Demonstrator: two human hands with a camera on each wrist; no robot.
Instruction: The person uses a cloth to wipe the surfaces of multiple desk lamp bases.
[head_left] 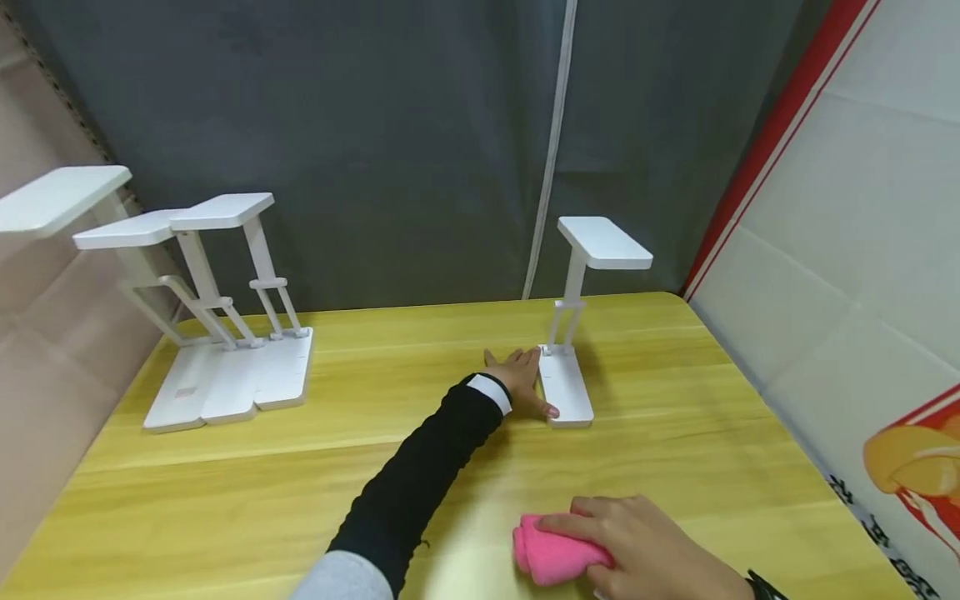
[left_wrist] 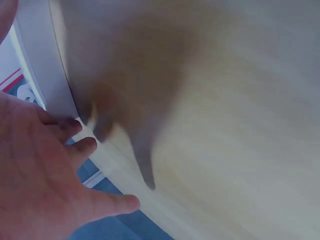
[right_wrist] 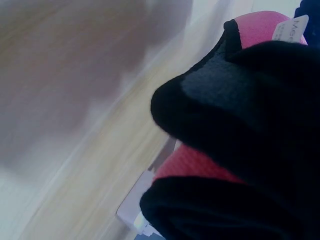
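A white folding phone stand (head_left: pixel 566 387) stands upright on the right of the table, its flat plate (head_left: pixel 605 243) raised on a jointed post. My left hand (head_left: pixel 521 382) reaches out to its base, fingers spread along the left side and thumb at the front left corner. In the left wrist view the fingers (left_wrist: pixel 82 150) are fairly straight beside the white base edge (left_wrist: pixel 45 55). Nearer to me, my right hand (head_left: pixel 637 542) grips a folded pink cloth (head_left: pixel 558 552) on the tabletop. A white tag (right_wrist: pixel 291 31) shows on the cloth in the right wrist view, where dark shapes cover much.
Several similar white stands (head_left: pixel 228 383) are packed side by side at the table's left, their plates at differing heights. A dark grey curtain (head_left: pixel 360 150) hangs behind the yellow wood table (head_left: pixel 405 358). White sheeting with red trim (head_left: pixel 862 250) borders the right side.
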